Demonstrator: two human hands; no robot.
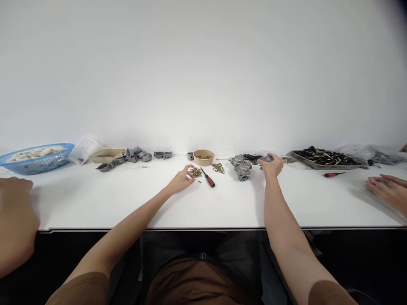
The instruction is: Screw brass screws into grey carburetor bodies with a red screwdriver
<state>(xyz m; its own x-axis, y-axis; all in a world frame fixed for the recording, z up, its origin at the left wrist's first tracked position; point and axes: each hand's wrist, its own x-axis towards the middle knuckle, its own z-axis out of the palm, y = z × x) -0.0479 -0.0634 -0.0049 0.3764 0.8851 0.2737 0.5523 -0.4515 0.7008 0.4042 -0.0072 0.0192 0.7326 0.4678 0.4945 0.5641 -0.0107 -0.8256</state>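
My left hand point(181, 179) is over the table beside a small pile of brass screws point(196, 172), fingers apart and slightly curved, with nothing visible in them. A screwdriver point(210, 181) with a red and black handle lies just right of that pile. My right hand point(272, 166) is closed around a grey metal housing point(267, 158), mostly covered by the fingers. Left of this hand, several similar housings point(242, 167) stand grouped together. Behind them lies a tangle of thin black rings point(252, 159).
A round tub point(203, 157) of screws stands near the wall, another screw pile point(218, 168) before it. Grey castings point(136, 154), a blue basket point(38, 163) and a clear container point(84, 150) sit left. Rightward are a metal tray point(318, 164), another screwdriver point(333, 174) and co-workers' hands point(389, 190).
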